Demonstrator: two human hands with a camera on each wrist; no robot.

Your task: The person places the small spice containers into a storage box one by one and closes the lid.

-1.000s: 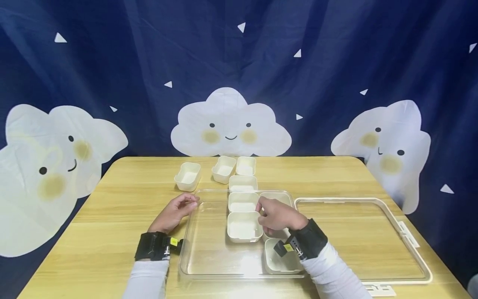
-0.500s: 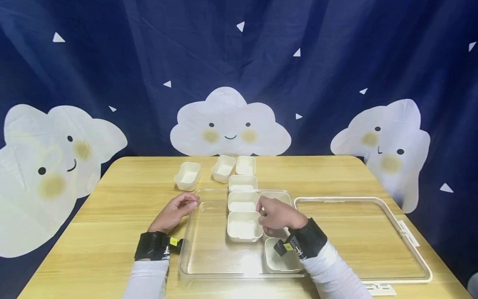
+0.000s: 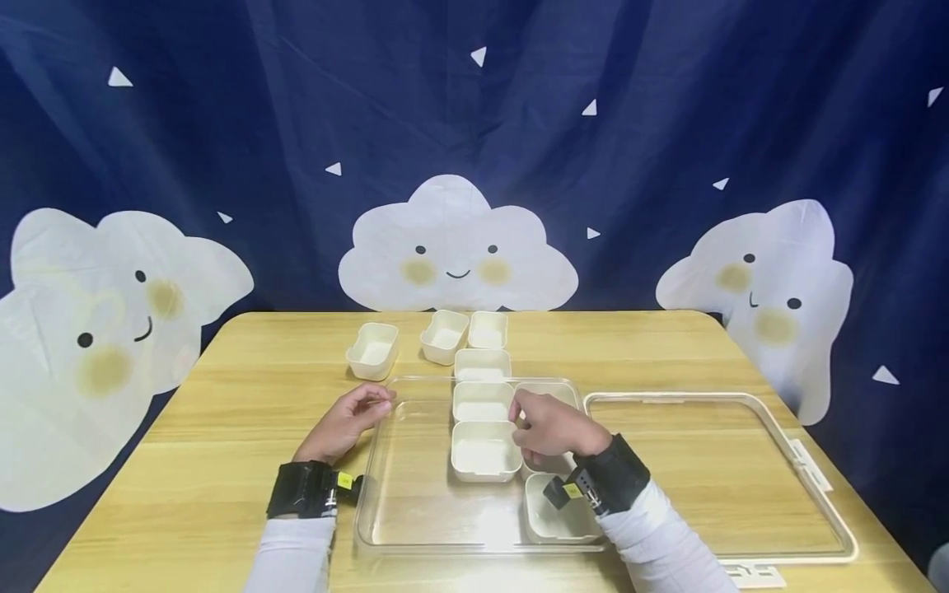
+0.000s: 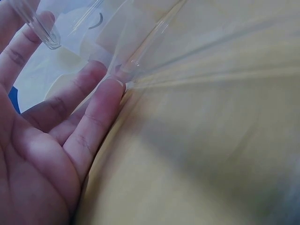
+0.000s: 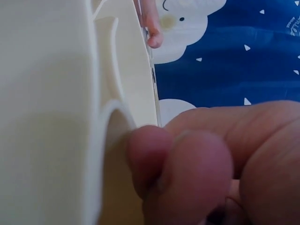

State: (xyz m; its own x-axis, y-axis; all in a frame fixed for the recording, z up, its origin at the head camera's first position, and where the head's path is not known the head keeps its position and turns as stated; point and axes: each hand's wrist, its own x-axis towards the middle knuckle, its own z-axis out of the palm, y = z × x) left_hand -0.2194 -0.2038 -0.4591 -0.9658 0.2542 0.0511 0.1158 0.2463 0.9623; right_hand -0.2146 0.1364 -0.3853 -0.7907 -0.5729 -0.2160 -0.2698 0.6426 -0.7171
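Note:
A large clear plastic box [image 3: 415,543] stands on the table with several small cream bins in it. My right hand [image 3: 552,424] is curled over the bins in its right half. In the right wrist view, thumb and fingertips [image 5: 187,173] come together at the rim of a cream bin [image 5: 112,70]. The nearest bin of the middle row [image 3: 485,449] lies just left of these fingers, and another bin [image 3: 552,506] is partly hidden under the wrist. My left hand [image 3: 348,420] touches the box's far left corner, its fingers [image 4: 96,117] loosely bent against the clear wall.
Beyond the box stand a cream bin [image 3: 373,350] at the left, another bin [image 3: 445,336] and a smaller bin [image 3: 488,329]. To the right lies a clear lid [image 3: 741,397] with a white rim and clips. A dark blue cloud-print curtain [image 3: 630,165] hangs behind the table.

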